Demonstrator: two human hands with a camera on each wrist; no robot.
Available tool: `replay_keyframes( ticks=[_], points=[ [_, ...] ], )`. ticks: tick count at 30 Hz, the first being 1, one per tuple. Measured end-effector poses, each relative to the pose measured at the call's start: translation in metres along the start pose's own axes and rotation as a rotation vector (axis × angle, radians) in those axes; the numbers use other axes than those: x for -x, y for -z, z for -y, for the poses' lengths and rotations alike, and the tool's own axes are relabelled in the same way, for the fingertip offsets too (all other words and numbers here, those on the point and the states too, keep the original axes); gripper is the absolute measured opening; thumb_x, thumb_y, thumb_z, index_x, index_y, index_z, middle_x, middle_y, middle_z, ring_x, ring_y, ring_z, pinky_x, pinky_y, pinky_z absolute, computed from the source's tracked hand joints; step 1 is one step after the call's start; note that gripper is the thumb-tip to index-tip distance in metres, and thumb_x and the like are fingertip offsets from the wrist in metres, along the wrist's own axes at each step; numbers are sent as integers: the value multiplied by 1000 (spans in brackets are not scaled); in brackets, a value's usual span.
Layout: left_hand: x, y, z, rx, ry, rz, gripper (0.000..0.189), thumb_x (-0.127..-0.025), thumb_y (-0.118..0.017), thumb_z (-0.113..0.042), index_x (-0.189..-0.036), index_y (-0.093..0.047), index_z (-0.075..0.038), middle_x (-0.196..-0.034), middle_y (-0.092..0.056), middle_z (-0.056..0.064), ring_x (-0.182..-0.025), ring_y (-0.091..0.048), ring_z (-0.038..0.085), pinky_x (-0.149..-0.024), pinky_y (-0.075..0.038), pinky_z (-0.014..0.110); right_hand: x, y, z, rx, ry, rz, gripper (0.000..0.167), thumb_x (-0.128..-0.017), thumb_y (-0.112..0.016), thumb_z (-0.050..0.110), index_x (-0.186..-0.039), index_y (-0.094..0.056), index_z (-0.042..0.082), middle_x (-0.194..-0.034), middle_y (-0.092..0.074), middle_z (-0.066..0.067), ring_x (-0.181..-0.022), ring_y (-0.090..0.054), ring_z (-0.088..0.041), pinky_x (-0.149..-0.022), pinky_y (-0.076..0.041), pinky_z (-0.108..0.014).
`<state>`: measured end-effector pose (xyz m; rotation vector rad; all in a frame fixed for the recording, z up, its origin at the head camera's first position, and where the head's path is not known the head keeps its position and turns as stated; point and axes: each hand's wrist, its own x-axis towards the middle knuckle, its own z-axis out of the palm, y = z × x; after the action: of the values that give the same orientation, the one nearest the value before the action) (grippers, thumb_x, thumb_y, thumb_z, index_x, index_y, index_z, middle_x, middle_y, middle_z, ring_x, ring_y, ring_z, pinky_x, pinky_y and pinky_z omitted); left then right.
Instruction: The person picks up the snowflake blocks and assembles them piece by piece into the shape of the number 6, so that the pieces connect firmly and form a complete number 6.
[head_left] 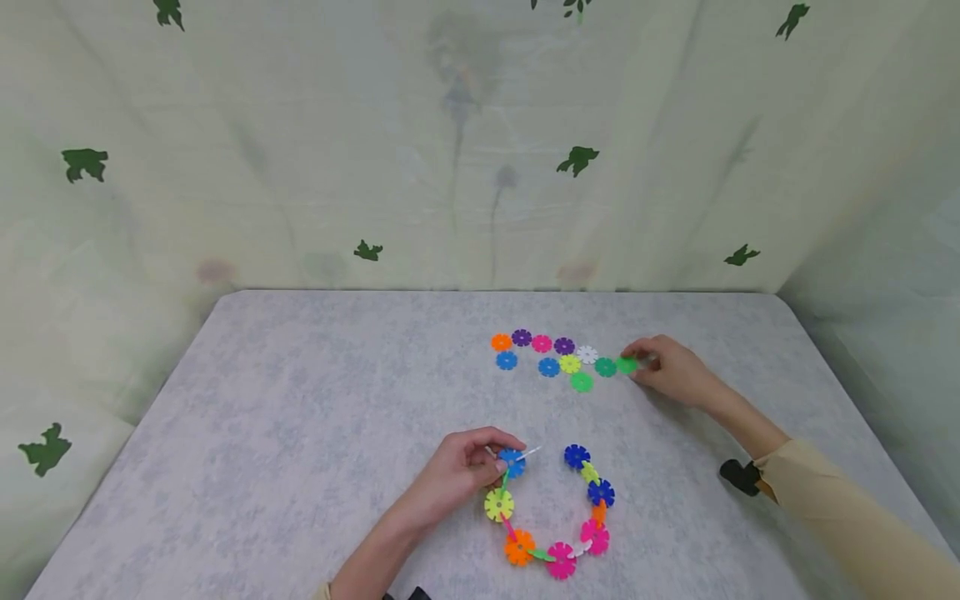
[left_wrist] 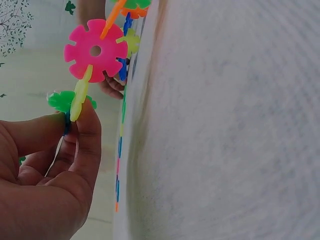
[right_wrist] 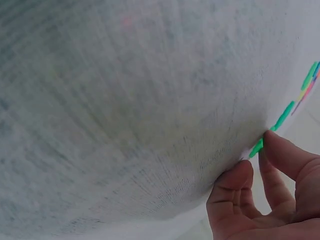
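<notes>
My left hand (head_left: pixel 468 467) pinches a blue notched disc (head_left: pixel 513 462) between thumb and fingers, at one end of a chain of slotted-together snowflake discs. A pale disc (head_left: pixel 533 451) stands edge-on in that blue disc. The chain curves through a yellow disc (head_left: pixel 499 505), an orange disc (head_left: pixel 520 547) and pink discs up to a dark blue disc (head_left: pixel 577 456) at its other end. Farther off, my right hand (head_left: pixel 671 371) has thumb and fingertips at the edges of a light green disc (head_left: pixel 626 365), close on the tabletop. In the right wrist view this green disc (right_wrist: pixel 256 148) lies between the fingertips.
Loose discs lie flat in two uneven rows left of my right hand, among them a darker green disc (head_left: pixel 605 367), a white disc (head_left: pixel 587 355) and an orange disc (head_left: pixel 501 342). A grey mottled table (head_left: pixel 300 417) carries everything; a pale curtain (head_left: pixel 337 150) hangs behind.
</notes>
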<state>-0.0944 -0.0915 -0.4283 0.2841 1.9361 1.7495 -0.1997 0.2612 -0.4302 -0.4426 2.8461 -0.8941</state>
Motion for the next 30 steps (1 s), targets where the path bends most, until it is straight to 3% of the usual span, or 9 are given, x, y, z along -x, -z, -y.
replay_keyframes(
  ticks=[13,19,24,30],
  points=[
    [0,-1,1,19,39,1,26,-95,-56,-1,-117,-68,-5,-75,-61,6,-69,-52,19,-66,-45,27,-7,4,1,-74,-10,47,32,-87,-70,2,-118,-62,-4,-106,-62,-16,-94,-56,-30,-78,-48,-43],
    [0,0,2,18,28,4,25,-95,-56,-1,-117,-68,-5,-74,-61,7,-69,-52,20,-66,-46,27,-4,5,1,-117,-17,11,24,-87,-70,0,-111,-64,-2,-101,-64,-16,-93,-59,-31,-77,-50,-43],
    [0,0,2,24,25,4,25,-95,-56,-1,-117,-68,-5,-74,-61,6,-69,-53,19,-66,-46,27,1,7,3,-83,-65,-13,15,-90,-67,4,-106,-67,5,-100,-67,-14,-91,-61,-30,-73,-51,-42],
    [1,1,0,21,28,2,25,-95,-56,-1,-117,-68,-5,-75,-61,7,-70,-53,19,-67,-46,27,16,9,11,-118,-62,-59,14,-93,-63,2,-106,-66,5,-102,-66,-13,-90,-62,-28,-73,-52,-39]
  ],
)
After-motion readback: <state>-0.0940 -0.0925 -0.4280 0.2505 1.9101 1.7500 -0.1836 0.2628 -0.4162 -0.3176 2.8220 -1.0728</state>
